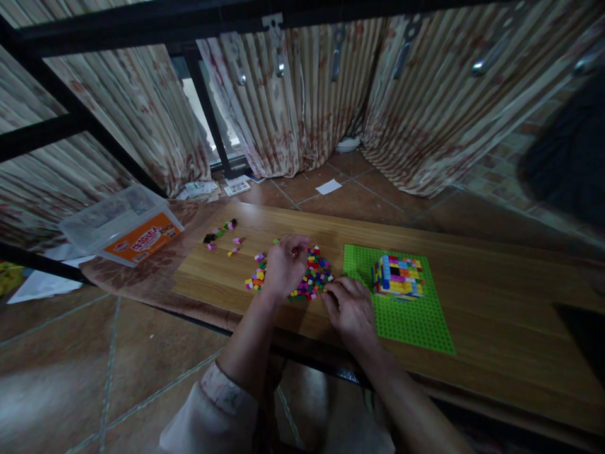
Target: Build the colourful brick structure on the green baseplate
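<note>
A pile of small coloured building bricks [312, 277] lies on the wooden board in front of me. My left hand [285, 270] is over the pile's left part, fingers curled; whatever they hold is hidden. At the pile's right edge, my right hand [352, 310] has its fingertips pressed together close to the bricks, and what is between them is too small to name. Just right of that hand lies a green studded baseplate [406, 325]. On it stands a blocky multicoloured brick structure [399, 277], with walls of blue, yellow, pink and other bricks.
Several loose bricks [237, 241] and dark pieces [209, 238] lie toward the left end of the wooden board [496, 309]. Beyond that end stands a clear plastic box with an orange label [144, 239]. Curtains [302, 107] hang behind, and a paper [328, 186] lies on the tiled floor.
</note>
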